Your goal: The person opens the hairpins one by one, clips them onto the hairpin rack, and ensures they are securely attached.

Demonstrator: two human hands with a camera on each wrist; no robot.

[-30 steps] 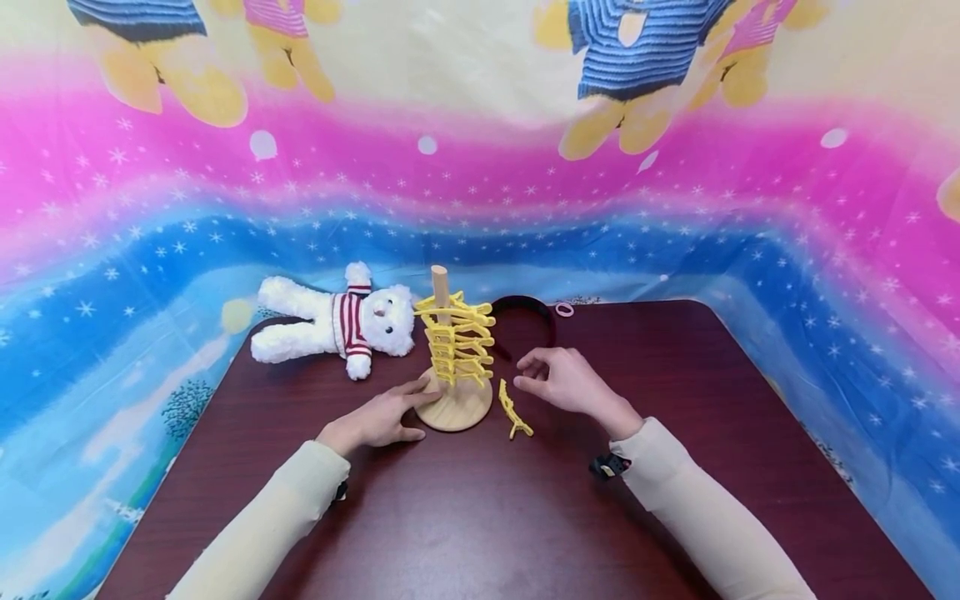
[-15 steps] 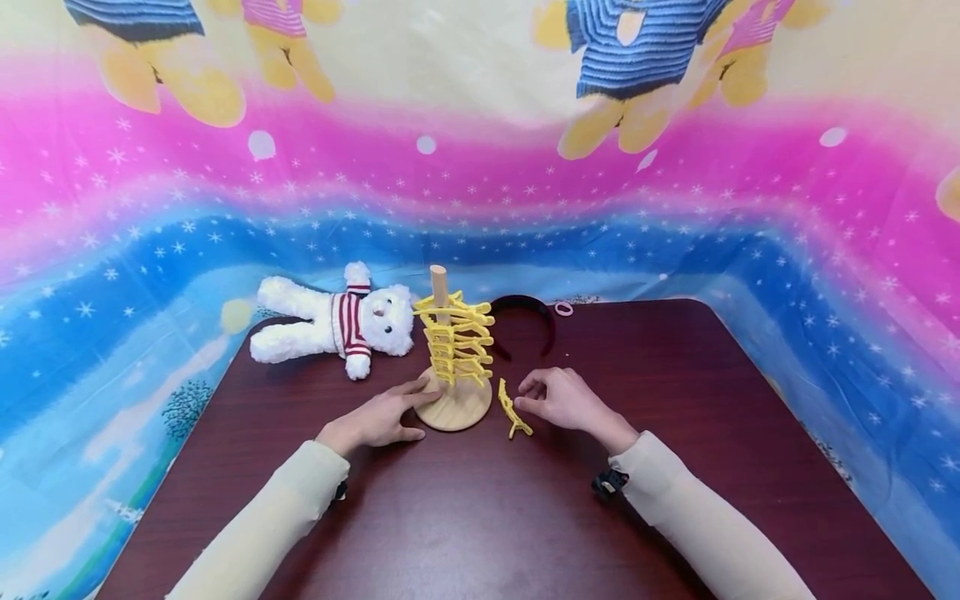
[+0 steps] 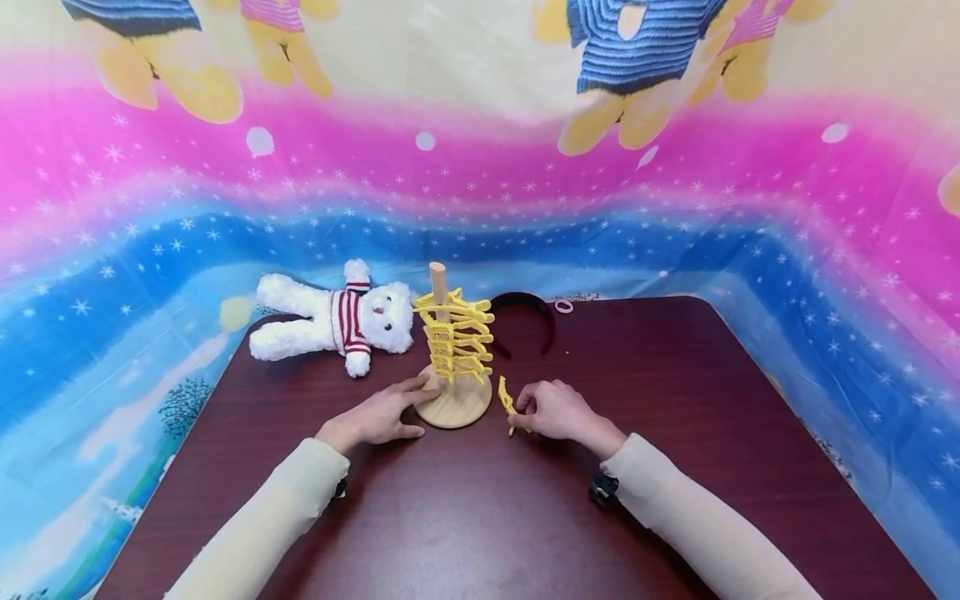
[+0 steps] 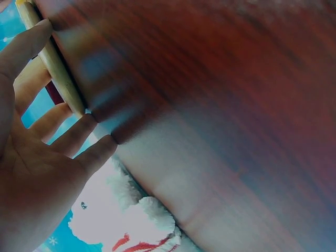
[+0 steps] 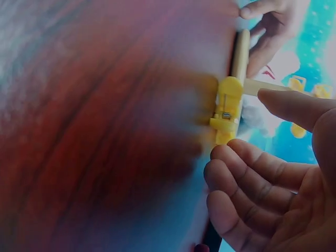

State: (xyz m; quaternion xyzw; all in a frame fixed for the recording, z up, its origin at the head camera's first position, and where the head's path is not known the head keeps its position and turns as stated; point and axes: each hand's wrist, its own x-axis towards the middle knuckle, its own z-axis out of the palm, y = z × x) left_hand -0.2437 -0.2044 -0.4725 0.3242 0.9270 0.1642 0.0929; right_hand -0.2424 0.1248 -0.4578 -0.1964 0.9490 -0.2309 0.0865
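Observation:
A round wooden stand with an upright post carries several yellow clips stacked in tiers. On its base rest the spread, mostly straight fingers of my left hand; in the left wrist view they touch the base's rim. One loose yellow clip lies on the table just right of the base. My right hand is at that clip's near end. Seen from the right wrist, the loose clip sits beyond the gap between thumb and fingertips, which stand apart, their contact with it unclear.
A white teddy bear in a striped sweater lies left of the stand. Behind and to the right are a dark headband and a small pink hair tie. A printed cloth hangs around the dark red table.
My right hand has come down and toward me, from beside the headband to the near end of the loose clip. The left hand and the stand have stayed put.

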